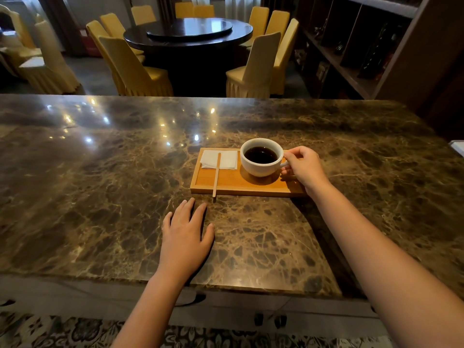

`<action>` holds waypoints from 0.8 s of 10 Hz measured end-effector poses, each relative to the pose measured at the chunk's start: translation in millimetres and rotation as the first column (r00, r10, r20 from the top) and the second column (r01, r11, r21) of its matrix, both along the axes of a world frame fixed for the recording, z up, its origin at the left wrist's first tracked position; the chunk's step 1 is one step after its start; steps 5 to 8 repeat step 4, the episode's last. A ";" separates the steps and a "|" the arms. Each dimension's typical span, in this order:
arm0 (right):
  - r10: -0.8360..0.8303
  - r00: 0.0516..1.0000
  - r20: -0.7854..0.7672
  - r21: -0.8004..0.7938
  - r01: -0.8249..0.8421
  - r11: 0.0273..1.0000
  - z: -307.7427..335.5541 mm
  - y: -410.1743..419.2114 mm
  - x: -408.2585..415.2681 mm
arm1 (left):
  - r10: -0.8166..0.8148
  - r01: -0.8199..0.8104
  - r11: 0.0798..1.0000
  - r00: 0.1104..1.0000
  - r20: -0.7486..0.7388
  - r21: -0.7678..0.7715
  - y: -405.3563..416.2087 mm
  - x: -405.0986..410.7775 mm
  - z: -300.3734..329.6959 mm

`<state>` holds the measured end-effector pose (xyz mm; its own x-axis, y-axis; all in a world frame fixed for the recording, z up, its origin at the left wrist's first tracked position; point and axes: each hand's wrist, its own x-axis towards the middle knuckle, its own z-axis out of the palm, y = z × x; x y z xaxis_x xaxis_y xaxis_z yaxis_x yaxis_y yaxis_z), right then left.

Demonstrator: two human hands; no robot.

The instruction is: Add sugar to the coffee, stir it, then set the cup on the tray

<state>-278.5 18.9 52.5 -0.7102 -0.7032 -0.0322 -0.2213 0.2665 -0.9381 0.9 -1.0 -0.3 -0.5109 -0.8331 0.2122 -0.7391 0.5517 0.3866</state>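
A white cup (261,156) with a rounded bowl and a small loop handle on its right side holds dark, nearly black coffee (261,154) that fills it to a little below the rim. It stands upright on the right half of a shallow wooden tray (226,183), close to the tray's far edge, with its shadow pooled on the wood beneath it. The right hand (302,165) comes in from the tray's right end and is curled closed around the handle, thumb on top and fingers tucked beneath, so the cup sits just left of the knuckles and touching the fingertips; whether the base rests fully on the wood cannot be told. In the tray's far left corner lies a folded white napkin (227,160), and a thin wooden stir stick (216,174) lies across it, running toward the person and poking out past the tray's near edge. The tray sits right of centre on a brown veined marble counter (100,184). The left hand (185,232) lies flat and open on the counter, palm down with fingers spread, holding nothing, near the tray's near left corner and well apart from the cup.
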 end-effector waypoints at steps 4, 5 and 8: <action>-0.075 0.997 0.008 -0.028 0.076 0.997 7.3 10.7 5.4 | 0.006 -0.006 1.000 1.000 0.010 -0.008 -0.3 0.1 -0.2; -0.075 0.997 0.008 -0.028 0.076 0.997 7.3 10.7 5.4 | 0.006 -0.006 1.000 1.000 0.010 -0.008 -0.3 0.1 -0.2; -0.075 0.997 0.008 -0.028 0.076 0.997 7.3 10.7 5.4 | 0.006 -0.006 1.000 1.000 0.010 -0.008 -0.3 0.1 -0.2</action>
